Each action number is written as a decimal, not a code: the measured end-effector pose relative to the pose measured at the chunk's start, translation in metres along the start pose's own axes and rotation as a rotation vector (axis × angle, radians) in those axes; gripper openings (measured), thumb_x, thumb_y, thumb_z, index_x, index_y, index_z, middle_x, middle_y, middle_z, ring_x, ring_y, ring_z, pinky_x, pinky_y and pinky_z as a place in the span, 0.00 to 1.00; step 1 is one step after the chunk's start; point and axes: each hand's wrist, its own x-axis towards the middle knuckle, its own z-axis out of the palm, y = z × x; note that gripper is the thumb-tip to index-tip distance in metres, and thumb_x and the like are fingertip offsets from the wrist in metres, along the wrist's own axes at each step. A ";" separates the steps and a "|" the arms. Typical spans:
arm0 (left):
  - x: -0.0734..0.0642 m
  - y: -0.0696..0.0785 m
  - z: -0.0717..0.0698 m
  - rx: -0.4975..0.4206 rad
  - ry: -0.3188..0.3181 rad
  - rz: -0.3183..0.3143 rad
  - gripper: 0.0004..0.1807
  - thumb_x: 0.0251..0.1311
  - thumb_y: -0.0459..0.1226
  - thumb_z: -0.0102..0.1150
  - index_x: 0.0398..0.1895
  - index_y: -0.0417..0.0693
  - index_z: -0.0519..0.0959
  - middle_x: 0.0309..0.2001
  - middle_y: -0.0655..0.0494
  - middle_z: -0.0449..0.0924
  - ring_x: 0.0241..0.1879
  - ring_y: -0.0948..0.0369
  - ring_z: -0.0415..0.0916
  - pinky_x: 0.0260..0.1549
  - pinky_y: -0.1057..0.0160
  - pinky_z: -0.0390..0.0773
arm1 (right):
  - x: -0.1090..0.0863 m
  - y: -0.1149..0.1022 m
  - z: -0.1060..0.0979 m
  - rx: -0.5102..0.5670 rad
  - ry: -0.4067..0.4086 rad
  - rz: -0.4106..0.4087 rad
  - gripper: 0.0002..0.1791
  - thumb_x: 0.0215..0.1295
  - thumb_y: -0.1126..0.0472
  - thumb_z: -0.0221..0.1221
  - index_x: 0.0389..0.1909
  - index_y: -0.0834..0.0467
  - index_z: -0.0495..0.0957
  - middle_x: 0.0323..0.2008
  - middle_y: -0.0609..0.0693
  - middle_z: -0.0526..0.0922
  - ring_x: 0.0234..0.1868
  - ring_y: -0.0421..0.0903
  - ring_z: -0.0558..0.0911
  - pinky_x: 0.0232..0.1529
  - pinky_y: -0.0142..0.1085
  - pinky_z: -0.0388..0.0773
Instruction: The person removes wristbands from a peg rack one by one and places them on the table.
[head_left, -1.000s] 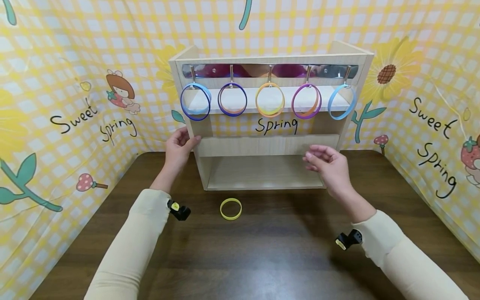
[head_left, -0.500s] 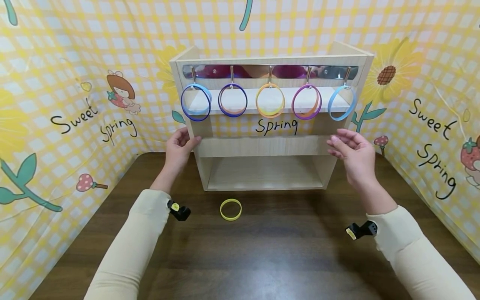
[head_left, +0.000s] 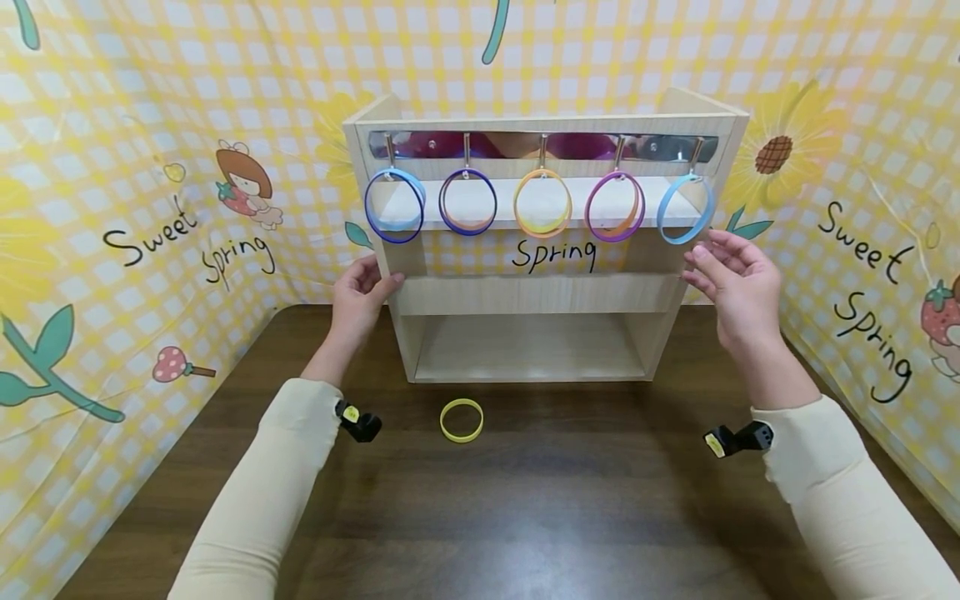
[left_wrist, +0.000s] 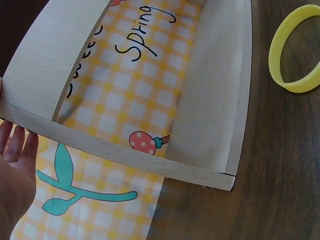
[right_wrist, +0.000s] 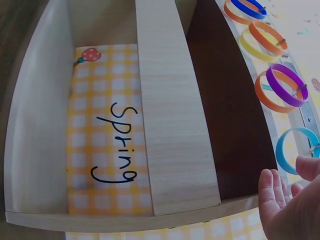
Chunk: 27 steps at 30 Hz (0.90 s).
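A pale wooden rack (head_left: 540,294) stands on the table, carrying a metal hook strip (head_left: 510,147) across its upper front. Silicone wristbands hang from the hooks: dark and light blue at left, then a dark blue one (head_left: 445,218), an orange one (head_left: 517,218), a purple one (head_left: 588,218), and a light blue one (head_left: 662,218) at right. My left hand (head_left: 355,300) holds the rack's left side panel, thumb on its front edge and fingers along the outside. Beside the right panel, just below the light blue wristband, is my right hand (head_left: 750,300), fingers loosely bent and holding nothing.
On the dark wooden table (head_left: 495,517), a yellow wristband (head_left: 444,425) lies in front of the rack, left of its middle. A checked cloth (head_left: 247,75) with printed flowers and lettering surrounds the table at the back and sides.
My right hand has moved right and up, from in front of the middle board to beside the right panel. The left hand has stayed at the left panel.
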 end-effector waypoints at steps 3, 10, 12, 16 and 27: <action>0.000 0.001 0.000 0.004 0.002 0.000 0.14 0.58 0.26 0.62 0.47 0.43 0.79 0.41 0.59 0.80 0.43 0.63 0.77 0.40 0.70 0.76 | 0.004 -0.004 0.001 -0.035 0.002 0.018 0.18 0.55 0.70 0.67 0.47 0.65 0.76 0.36 0.54 0.78 0.36 0.46 0.85 0.34 0.35 0.82; 0.000 0.000 0.001 0.015 0.008 0.006 0.16 0.59 0.26 0.62 0.51 0.36 0.77 0.40 0.61 0.81 0.42 0.63 0.77 0.40 0.70 0.77 | 0.011 -0.007 0.004 -0.061 -0.019 0.063 0.20 0.56 0.68 0.67 0.49 0.63 0.76 0.42 0.55 0.79 0.39 0.46 0.85 0.36 0.34 0.82; 0.000 0.000 0.001 0.009 0.006 0.008 0.16 0.59 0.25 0.62 0.51 0.36 0.77 0.40 0.61 0.81 0.43 0.63 0.77 0.40 0.70 0.77 | 0.013 -0.007 0.004 -0.052 -0.024 0.074 0.19 0.56 0.68 0.67 0.49 0.63 0.76 0.42 0.54 0.79 0.38 0.46 0.85 0.36 0.34 0.82; -0.001 0.000 0.001 -0.002 0.001 0.007 0.15 0.58 0.26 0.62 0.49 0.38 0.78 0.40 0.60 0.81 0.43 0.63 0.77 0.40 0.69 0.77 | 0.015 -0.008 0.005 -0.041 -0.032 0.086 0.19 0.57 0.69 0.66 0.49 0.64 0.75 0.41 0.55 0.80 0.36 0.45 0.86 0.36 0.35 0.82; 0.001 -0.002 0.000 -0.011 -0.001 0.002 0.13 0.58 0.26 0.63 0.47 0.43 0.79 0.41 0.59 0.81 0.43 0.63 0.77 0.40 0.70 0.77 | 0.017 -0.010 0.008 -0.038 -0.040 0.095 0.20 0.57 0.69 0.66 0.51 0.64 0.74 0.37 0.53 0.84 0.33 0.44 0.85 0.35 0.35 0.82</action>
